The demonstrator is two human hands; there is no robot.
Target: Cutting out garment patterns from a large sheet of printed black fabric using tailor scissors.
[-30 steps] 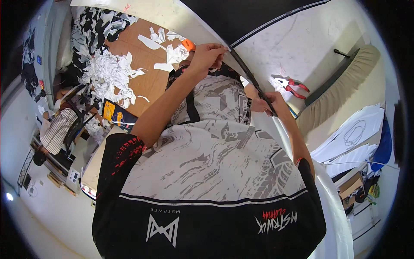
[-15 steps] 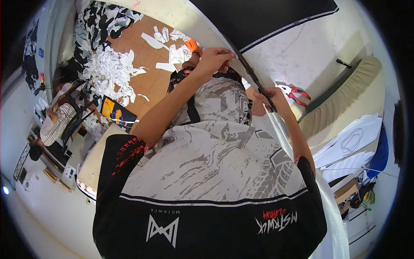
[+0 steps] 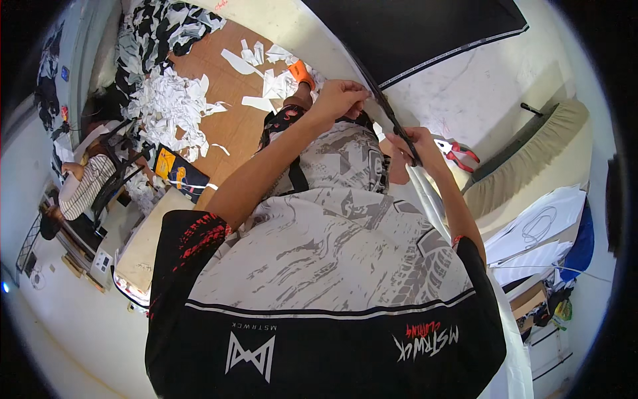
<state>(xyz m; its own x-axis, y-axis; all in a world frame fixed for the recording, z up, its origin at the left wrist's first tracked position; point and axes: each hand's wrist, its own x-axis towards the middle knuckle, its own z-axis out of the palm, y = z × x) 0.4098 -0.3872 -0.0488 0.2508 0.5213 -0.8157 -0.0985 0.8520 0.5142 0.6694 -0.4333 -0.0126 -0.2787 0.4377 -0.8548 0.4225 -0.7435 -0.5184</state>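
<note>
My right hand point(image 3: 420, 145) is closed on a narrow black strip point(image 3: 393, 122) that runs along the edge of the white tabletop point(image 3: 438, 86). Above it and to the left, my left hand point(image 3: 340, 101) has its fingers pinched together close to the strip. Whether anything thin sits in that pinch cannot be made out. On the tabletop lies a black cloth point(image 3: 425, 33) with a light printed border. Pliers with red handles point(image 3: 460, 156) rest just right of my right hand.
A padded board with a gathered beige cover point(image 3: 531, 156) stands on the right, above white sheets point(image 3: 541, 223). White and black scraps point(image 3: 169, 106) cover part of the brown floor point(image 3: 219, 63). At the left, a person in a striped top point(image 3: 90, 183) sits by a black chair point(image 3: 119, 173).
My left hand has shifted slightly right and down, its fingers still pinched. My right hand stays at the strip, its grip a little higher. The seated person's arm has moved.
</note>
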